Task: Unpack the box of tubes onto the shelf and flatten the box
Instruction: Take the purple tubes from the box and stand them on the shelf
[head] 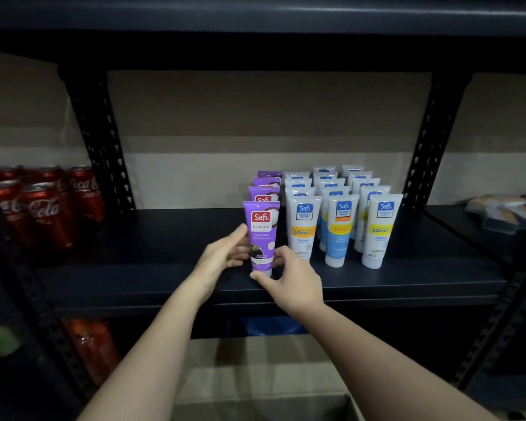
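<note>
Tubes lined up on my dark shelf (164, 268), cardboard box below.

I steady the front purple tube (262, 235) upright on its white cap near the shelf edge, heading a row of purple tubes (264, 189); beside them stand three rows of white tubes (340, 214). The open box (264, 405) sits beneath.

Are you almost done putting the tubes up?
Lots are up: white tubes stand in rows on the shelf. Both hands, left and right, are setting the front purple tube. The box below is open, not flattened; its inside is hidden.
</note>
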